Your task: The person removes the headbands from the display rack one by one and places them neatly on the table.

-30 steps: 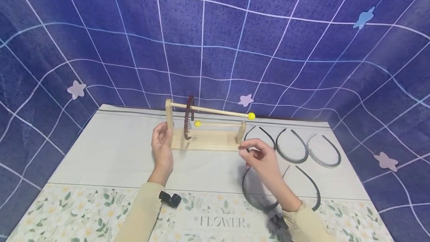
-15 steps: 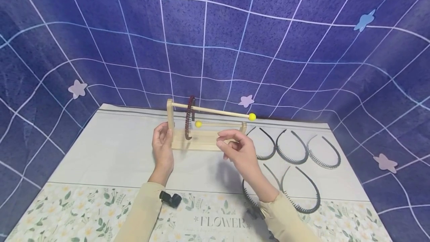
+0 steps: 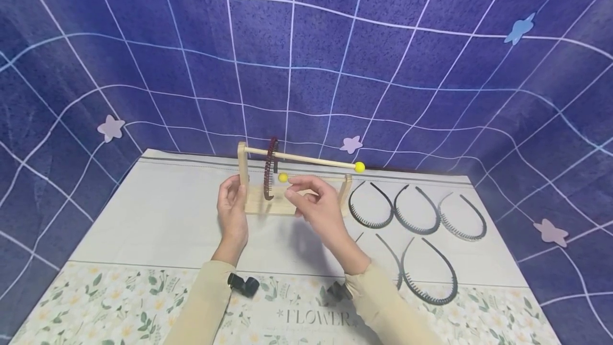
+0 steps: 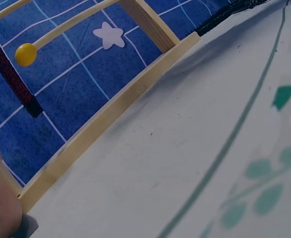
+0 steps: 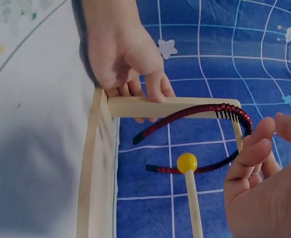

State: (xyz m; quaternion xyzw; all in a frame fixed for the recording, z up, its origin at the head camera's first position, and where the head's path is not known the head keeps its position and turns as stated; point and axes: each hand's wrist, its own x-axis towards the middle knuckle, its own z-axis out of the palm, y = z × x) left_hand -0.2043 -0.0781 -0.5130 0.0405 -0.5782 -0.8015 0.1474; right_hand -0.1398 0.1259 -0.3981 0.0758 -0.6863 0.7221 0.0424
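Observation:
A wooden headband rack has an upright at each end and two rods tipped with yellow balls. My left hand grips its left upright, thumb on one side and fingers on the other, as the right wrist view shows. From the upper rod hangs a dark red toothed headband, its two ends free. My right hand hovers in front of the rack beside the lower rod's yellow ball. Its fingers are loosely bent, thumb and forefinger apart, holding nothing; it is close to the headband without visible contact.
Several toothed headbands lie on the table right of the rack, among them a black one, a grey one and a dark one nearer me. Behind the table hangs a blue grid-patterned cloth.
My right hand has moved left from the rack's right upright across its front toward the hanging headband. The left hand keeps its grip, and the rack and headband look unmoved.

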